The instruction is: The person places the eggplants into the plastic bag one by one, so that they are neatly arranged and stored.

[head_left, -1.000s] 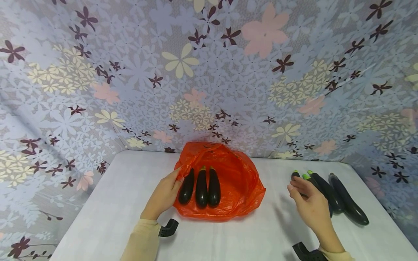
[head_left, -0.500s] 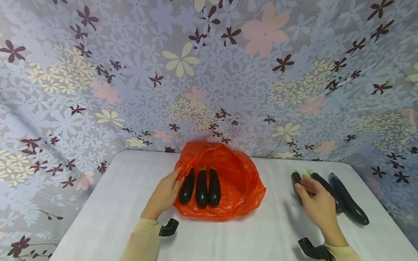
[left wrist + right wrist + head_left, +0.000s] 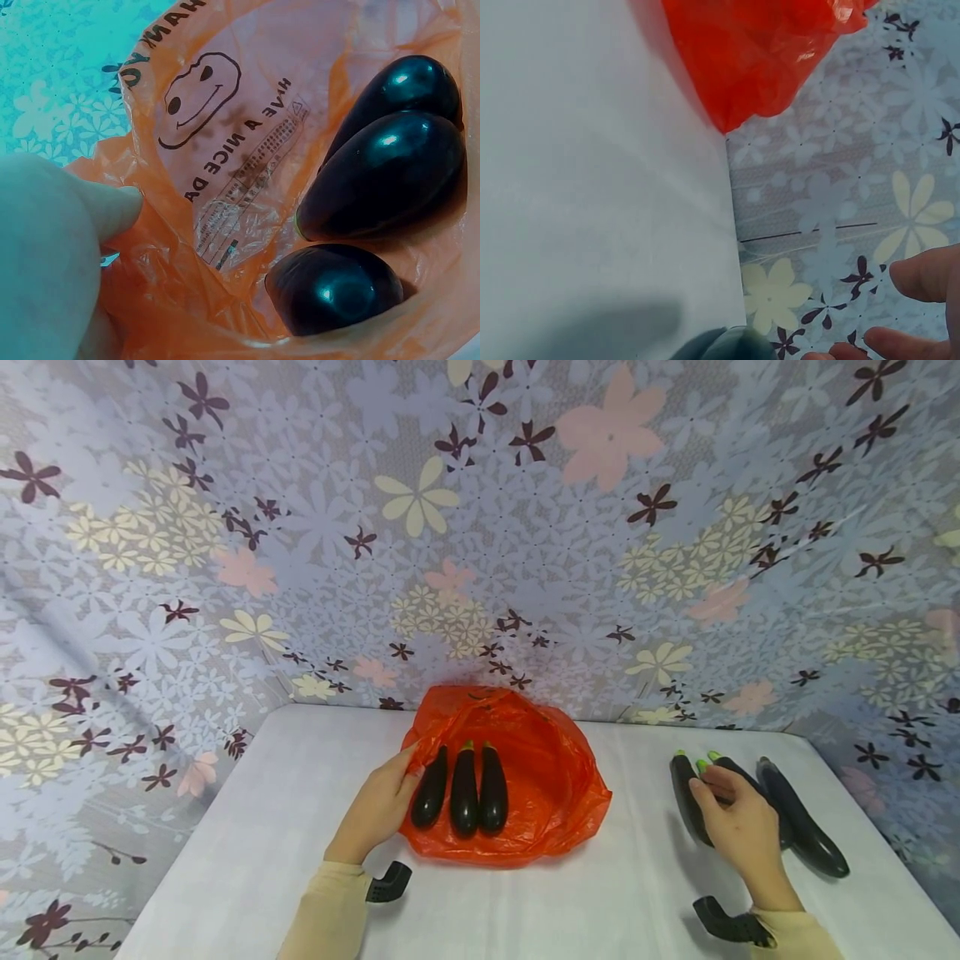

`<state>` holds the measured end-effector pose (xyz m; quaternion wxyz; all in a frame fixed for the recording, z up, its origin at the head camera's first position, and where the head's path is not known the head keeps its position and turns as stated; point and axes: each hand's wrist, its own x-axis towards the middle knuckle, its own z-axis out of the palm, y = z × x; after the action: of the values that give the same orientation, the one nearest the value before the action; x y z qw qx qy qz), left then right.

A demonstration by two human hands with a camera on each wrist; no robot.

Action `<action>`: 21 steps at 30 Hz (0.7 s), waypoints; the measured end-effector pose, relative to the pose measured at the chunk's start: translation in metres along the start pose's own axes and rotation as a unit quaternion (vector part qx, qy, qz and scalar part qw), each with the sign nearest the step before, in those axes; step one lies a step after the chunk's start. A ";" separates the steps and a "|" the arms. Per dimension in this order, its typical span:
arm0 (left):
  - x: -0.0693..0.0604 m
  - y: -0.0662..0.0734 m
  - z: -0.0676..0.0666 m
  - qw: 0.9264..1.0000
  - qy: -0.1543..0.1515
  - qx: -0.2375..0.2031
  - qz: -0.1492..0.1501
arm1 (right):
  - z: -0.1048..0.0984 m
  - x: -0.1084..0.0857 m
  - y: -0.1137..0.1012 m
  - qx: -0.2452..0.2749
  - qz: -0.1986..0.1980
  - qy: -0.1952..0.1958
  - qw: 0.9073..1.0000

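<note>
My left hand [image 3: 377, 807] pinches the left rim of a red plastic bag [image 3: 540, 793] lying with its mouth toward me. Three dark eggplants [image 3: 464, 793] rest side by side in the bag; the left wrist view shows their rounded ends, one eggplant [image 3: 337, 289] nearest the pinched rim. My right hand [image 3: 742, 827] is over several eggplants at the table's right, thumb and fingers apart. The leftmost eggplant [image 3: 690, 802] lies beside the thumb, while the hand partly covers those behind it. In the right wrist view an eggplant end [image 3: 739, 345] shows below the fingers.
The white table [image 3: 630, 893] backs onto a flowered cloth wall [image 3: 480, 568], with similar cloth on both sides. At the far right lies a long eggplant [image 3: 806, 822]. A black wrist device [image 3: 388, 882] sits on each forearm.
My right hand has moved a little to the right over the eggplants, uncovering more of the leftmost one. My left hand and the bag have stayed in place.
</note>
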<state>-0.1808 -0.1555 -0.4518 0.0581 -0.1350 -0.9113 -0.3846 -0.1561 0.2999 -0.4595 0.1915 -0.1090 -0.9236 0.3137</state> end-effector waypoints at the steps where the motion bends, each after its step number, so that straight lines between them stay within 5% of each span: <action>1: 0.000 0.000 0.000 1.000 0.000 0.000 0.001 | 0.000 0.000 0.001 0.000 0.005 -0.002 1.000; 21: 0.000 0.000 -0.001 1.000 0.003 0.003 0.004 | 0.003 0.010 0.011 -0.071 0.007 -0.038 0.997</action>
<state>-0.1803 -0.1559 -0.4515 0.0622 -0.1371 -0.9117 -0.3822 -0.1654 0.3101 -0.4662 0.1454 -0.1171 -0.9494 0.2526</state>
